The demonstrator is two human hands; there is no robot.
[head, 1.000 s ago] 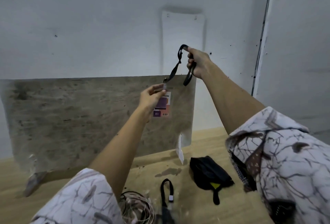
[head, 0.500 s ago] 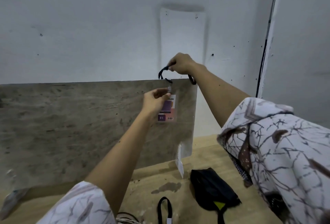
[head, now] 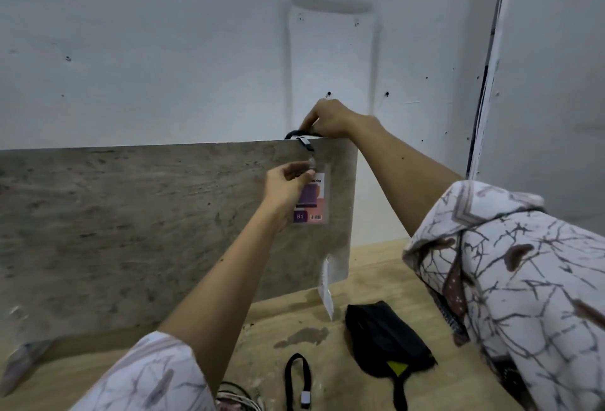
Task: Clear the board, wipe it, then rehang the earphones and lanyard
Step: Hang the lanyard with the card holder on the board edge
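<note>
A grey-brown board [head: 131,220] leans upright against the white wall. My right hand [head: 330,119] presses the black lanyard strap [head: 299,136] onto the board's top edge near its right end. The strap's clip hangs down the front to a badge card [head: 312,201] with pink and purple print. My left hand [head: 286,186] pinches the top of that badge against the board. Coiled earphones [head: 237,399] lie on the wooden surface at the bottom edge, partly cut off by the frame.
A black pouch [head: 383,342] with a yellow tag lies on the wooden surface [head: 376,273] at the right. A second black strap [head: 296,381] lies beside it. A white tag [head: 325,289] hangs at the board's lower right corner. A wall corner stands at the right.
My right hand lowered the lanyard strap from above the board down onto its top edge. My left hand stayed on the badge. The view moved closer and tilted up.
</note>
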